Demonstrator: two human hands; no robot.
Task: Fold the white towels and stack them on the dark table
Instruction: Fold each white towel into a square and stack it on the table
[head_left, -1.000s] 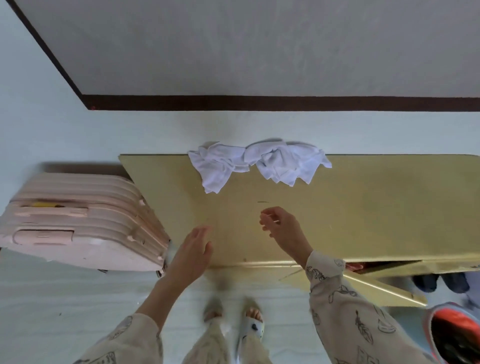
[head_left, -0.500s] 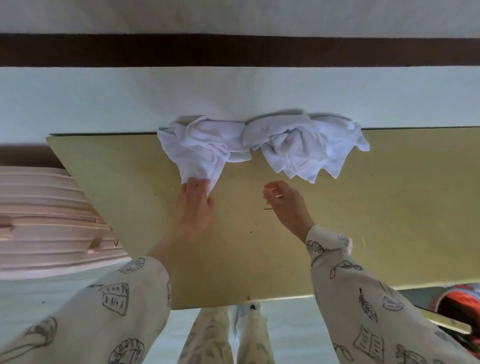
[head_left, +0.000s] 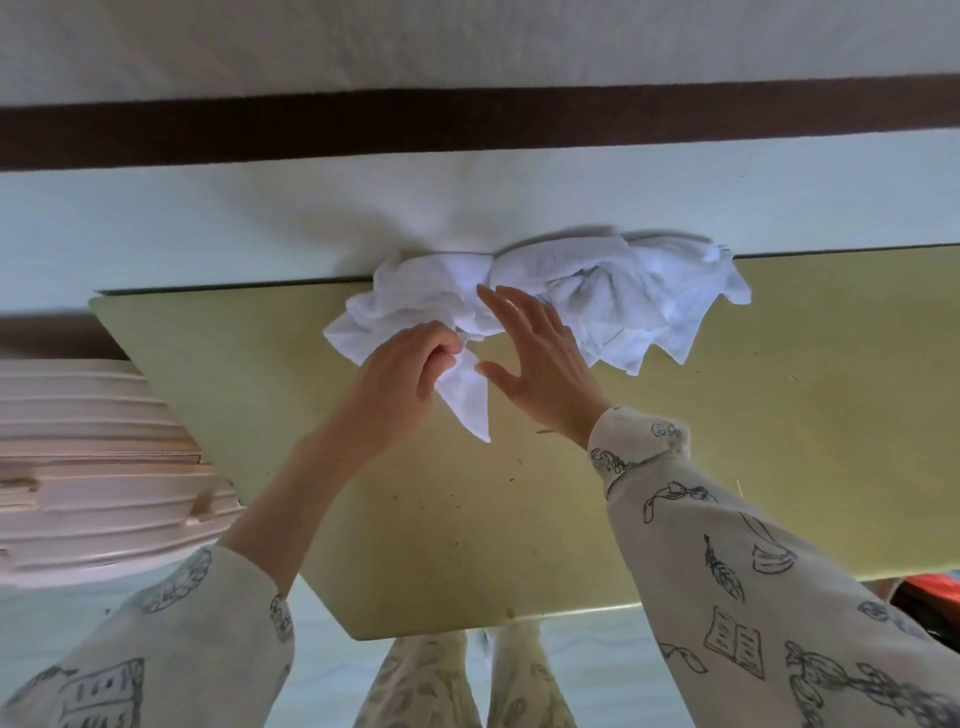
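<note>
The table (head_left: 727, 467) takes up most of the view: a yellowish-green top, speckled with small marks, its far edge against a pale wall (head_left: 208, 223) that carries a dark brown band (head_left: 467, 124). Left of the table stands a ribbed pink suitcase (head_left: 93, 467), just beside the table's left corner.

The white towels (head_left: 613, 296) lie crumpled in a heap at the far edge of the table, touching the wall. The heap's long axis runs left to right along that edge. I can make out 2 bunches, left and right, meeting near the middle, though how many towels they hold I cannot tell. Several corners point toward the person; the longest, from the left bunch, hangs down as a narrow tip (head_left: 467, 400) between the 2 hands.

The left hand (head_left: 400, 374) has its fingers curled around the cloth of the left bunch, gripping it just above that tip. The right hand (head_left: 535, 358) is spread, fingers straight and splayed, its fingertips resting on the heap where the bunches meet, holding nothing. Both arms wear pale sleeves (head_left: 753, 571) printed with dark line drawings.
</note>
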